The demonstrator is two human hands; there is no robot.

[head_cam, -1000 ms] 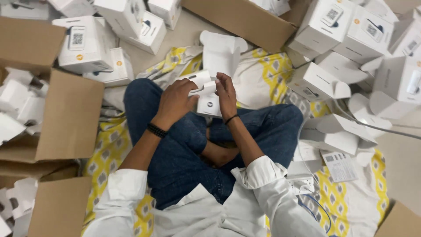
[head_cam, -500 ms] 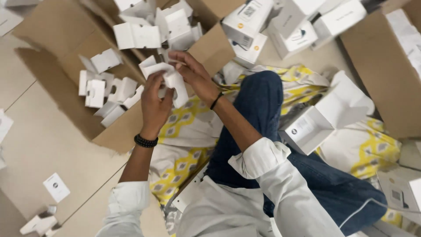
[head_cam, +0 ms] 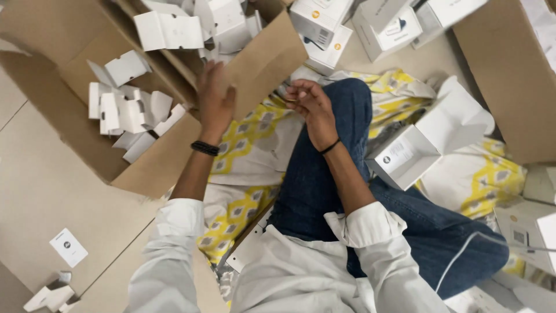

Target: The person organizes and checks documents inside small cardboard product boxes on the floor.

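I sit on a yellow and white patterned cloth (head_cam: pixel 243 145) in blue jeans. My left hand (head_cam: pixel 215 101) is stretched out flat, fingers apart and blurred, over the edge of a large cardboard box (head_cam: pixel 156 168) on my left. That box holds several white folded card inserts (head_cam: pixel 130 113). The hand holds nothing. My right hand (head_cam: pixel 310 104) hovers above my knee with fingers loosely curled and nothing in it. Each wrist has a black band.
An open white small box (head_cam: pixel 405 156) lies beside my right leg. More white product boxes (head_cam: pixel 324 29) are piled at the top. A second large cardboard box (head_cam: pixel 509 75) stands at the right. A white card (head_cam: pixel 68 247) lies on the floor lower left.
Both hands held a white card insert over the box half a second ago. The insert has left them; the left hand is spread over the box and the right hand has drawn back.
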